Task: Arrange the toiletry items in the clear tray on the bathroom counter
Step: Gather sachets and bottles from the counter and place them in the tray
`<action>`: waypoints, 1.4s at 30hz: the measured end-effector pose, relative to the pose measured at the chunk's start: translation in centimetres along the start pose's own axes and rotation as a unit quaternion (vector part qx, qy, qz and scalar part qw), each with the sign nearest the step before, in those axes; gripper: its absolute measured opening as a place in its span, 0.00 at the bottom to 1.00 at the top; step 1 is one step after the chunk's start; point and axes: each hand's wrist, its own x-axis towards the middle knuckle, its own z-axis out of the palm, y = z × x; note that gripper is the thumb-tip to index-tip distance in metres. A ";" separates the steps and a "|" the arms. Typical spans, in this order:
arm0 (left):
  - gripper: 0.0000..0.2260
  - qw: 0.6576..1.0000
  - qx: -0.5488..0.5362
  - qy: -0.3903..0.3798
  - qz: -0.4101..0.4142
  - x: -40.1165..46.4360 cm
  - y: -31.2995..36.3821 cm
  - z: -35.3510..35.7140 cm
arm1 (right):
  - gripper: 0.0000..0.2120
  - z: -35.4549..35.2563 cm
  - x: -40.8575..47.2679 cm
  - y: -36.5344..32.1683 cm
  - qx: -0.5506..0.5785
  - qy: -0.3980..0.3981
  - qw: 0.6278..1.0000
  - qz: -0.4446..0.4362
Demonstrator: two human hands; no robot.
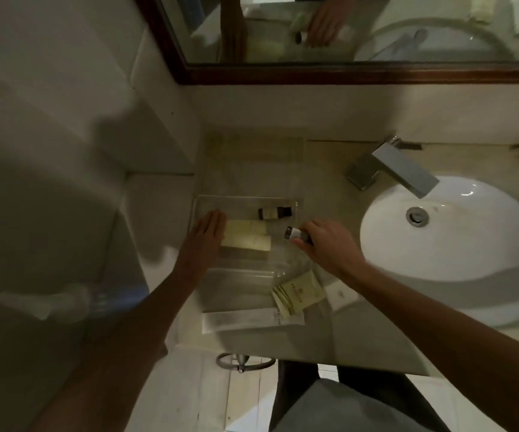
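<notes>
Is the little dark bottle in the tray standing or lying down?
Lying down: the dark bottle rests on its side on the floor of the tray.

clear glossy plastic tray (200, 203), brushed metal tap (401, 165), glossy white ceramic basin (470, 244)

You are standing in bathroom, likely hotel: white basin (448, 232) sitting in stone counter (326, 169), chrome faucet (401, 166) hanging over it, wood-framed mirror (345, 29) above, wrapped toiletry packets (298, 293) lying alongside.

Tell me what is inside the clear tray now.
Inside the clear tray lie a small dark bottle and pale flat packets. The left hand covers the tray's left part, so anything beneath it is hidden.
</notes>
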 end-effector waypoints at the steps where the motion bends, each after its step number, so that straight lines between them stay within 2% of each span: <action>1: 0.27 1.000 -0.005 -0.001 -0.004 -0.2 -0.6 0.4 | 0.16 0.5 0.8 -0.6 -0.002 0.000 1.000 -0.007; 5: 0.27 0.998 0.001 -0.040 0.049 -1.0 -2.4 1.1 | 0.18 2.3 3.6 -2.1 -0.020 0.022 0.999 -0.016; 8: 0.36 0.992 -0.052 -0.066 0.092 -1.3 -2.5 0.4 | 0.17 2.8 4.7 -2.7 -0.038 0.019 0.998 -0.041; 9: 0.35 0.993 -0.061 -0.057 0.087 -1.4 -2.1 0.2 | 0.17 2.9 4.8 -2.9 -0.042 0.015 0.998 -0.049; 13: 0.18 0.993 -0.104 -0.012 0.053 -1.4 -0.1 0.8 | 0.16 3.2 4.5 -3.1 -0.032 0.005 0.998 -0.054; 17: 0.11 0.994 -0.105 -0.021 0.027 -1.9 -0.5 1.2 | 0.19 3.4 4.0 -3.1 -0.015 0.004 0.998 -0.058; 21: 0.04 0.993 -0.109 0.033 0.005 -2.5 -0.5 1.2 | 0.15 4.0 4.5 -3.9 0.008 0.054 0.997 -0.049; 24: 0.12 0.990 -0.119 0.076 -0.002 -1.4 0.0 1.0 | 0.13 4.6 4.6 -4.0 0.000 0.064 0.997 -0.037; 28: 0.17 0.985 -0.167 0.033 -0.004 0.7 0.2 0.9 | 0.12 4.7 4.4 -3.5 -0.036 0.078 0.996 -0.037; 31: 0.24 0.988 -0.146 0.011 0.048 1.0 -0.7 0.6 | 0.13 4.6 4.3 -3.1 -0.052 0.077 0.995 -0.045; 36: 0.24 0.989 -0.116 0.004 0.087 0.4 -1.3 0.1 | 0.16 4.2 4.5 -2.7 -0.060 0.062 0.996 -0.036; 42: 0.24 0.996 -0.075 0.012 0.037 0.7 -0.1 -0.6 | 0.14 4.0 4.4 -2.2 -0.055 0.047 0.996 -0.047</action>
